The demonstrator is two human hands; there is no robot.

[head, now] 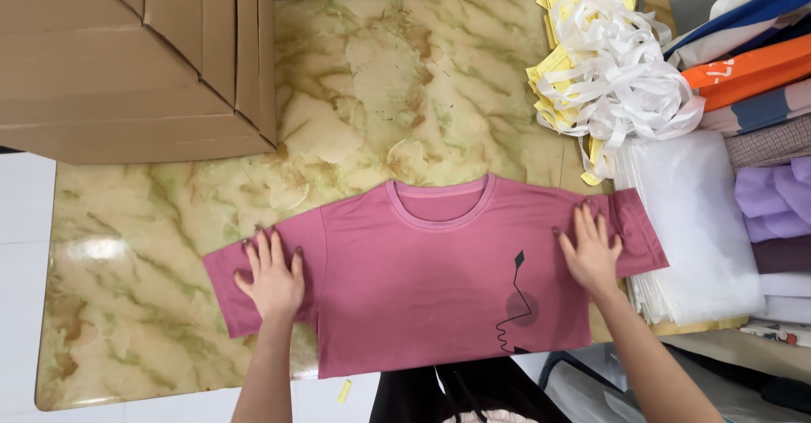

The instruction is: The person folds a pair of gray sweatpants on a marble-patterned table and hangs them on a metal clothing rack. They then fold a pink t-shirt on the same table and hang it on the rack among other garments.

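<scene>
A pink short-sleeved T-shirt lies flat, front up, on a marble-patterned table, its collar toward the far side and its hem at the near edge. A small black line drawing with a dark circle sits near its lower right. My left hand rests flat, fingers spread, on the left sleeve by the shoulder. My right hand presses flat, fingers spread, on the right shoulder beside the right sleeve. Neither hand grips anything.
A large cardboard box fills the far left corner. A heap of white ribbons and yellow tags lies at the far right. A stack of clear plastic bags and folded clothes line the right side.
</scene>
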